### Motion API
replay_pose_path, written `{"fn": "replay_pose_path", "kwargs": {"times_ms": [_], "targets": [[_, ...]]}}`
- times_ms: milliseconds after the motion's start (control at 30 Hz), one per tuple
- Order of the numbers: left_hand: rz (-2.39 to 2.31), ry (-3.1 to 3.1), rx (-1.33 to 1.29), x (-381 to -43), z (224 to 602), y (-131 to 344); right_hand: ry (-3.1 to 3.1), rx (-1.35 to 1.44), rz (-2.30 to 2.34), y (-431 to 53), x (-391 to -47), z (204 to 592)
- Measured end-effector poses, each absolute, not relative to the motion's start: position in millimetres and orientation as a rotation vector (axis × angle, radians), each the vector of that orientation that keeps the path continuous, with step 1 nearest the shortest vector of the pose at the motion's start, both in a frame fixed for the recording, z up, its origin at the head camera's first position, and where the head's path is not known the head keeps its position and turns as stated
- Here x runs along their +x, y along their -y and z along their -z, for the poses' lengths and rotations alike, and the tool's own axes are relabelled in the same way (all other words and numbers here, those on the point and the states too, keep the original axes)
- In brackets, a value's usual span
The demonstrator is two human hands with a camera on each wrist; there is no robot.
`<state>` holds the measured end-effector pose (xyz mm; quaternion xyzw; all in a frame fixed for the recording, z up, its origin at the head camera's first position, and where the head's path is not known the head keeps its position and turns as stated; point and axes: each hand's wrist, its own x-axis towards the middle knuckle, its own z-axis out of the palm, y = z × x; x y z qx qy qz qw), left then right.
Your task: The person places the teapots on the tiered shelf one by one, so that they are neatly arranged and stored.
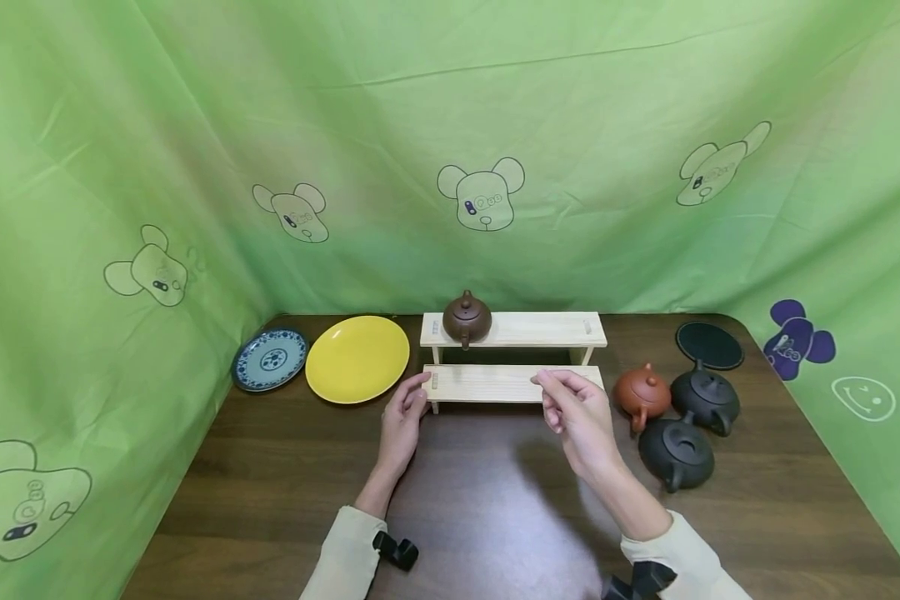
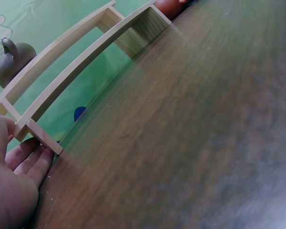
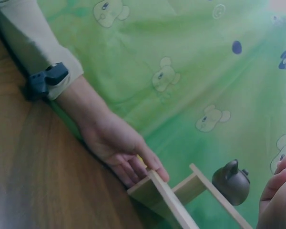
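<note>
A pale two-step wooden stand (image 1: 495, 385) occupies the middle of the table, a dark brown teapot (image 1: 467, 319) on its upper step. My left hand (image 1: 401, 421) grips the left end of the lower step; in the left wrist view its fingers (image 2: 31, 164) curl by the end leg. Above the right part of that step hovers my right hand (image 1: 581, 421), fingers loosely bent, with nothing visible in it. The right wrist view shows only part of this right hand (image 3: 281, 195) at the edge, apart from the brown teapot.
A reddish teapot (image 1: 642, 392) and two black teapots (image 1: 677, 454) (image 1: 705, 398) cluster right of the stand, before a dark round plate (image 1: 709, 345). To the left lie a yellow plate (image 1: 357, 360) and a blue patterned plate (image 1: 271, 360). Green cloth (image 1: 390, 125) hangs around the table.
</note>
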<state>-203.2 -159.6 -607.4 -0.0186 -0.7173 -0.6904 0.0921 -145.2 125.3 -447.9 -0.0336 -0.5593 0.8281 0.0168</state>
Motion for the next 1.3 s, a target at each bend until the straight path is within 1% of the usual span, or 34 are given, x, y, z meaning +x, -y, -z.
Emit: {"fn": "replay_pose_path", "kwargs": {"times_ms": [267, 500, 900, 1300], "targets": [[2.075, 2.127, -0.031, -202, 603, 159, 1.820, -0.145, -2.510, -145, -128, 458], [2.083, 2.128, -0.010, -202, 603, 159, 1.823, -0.124, -2.481, -168, -119, 467], [2.108, 2.117, -0.002, -201, 603, 159, 1.736, -0.158, -2.470, -204, -114, 470], [2.084, 2.135, -0.002, -202, 602, 158, 1.636, -0.145, -2.467, -230, -111, 476]]}}
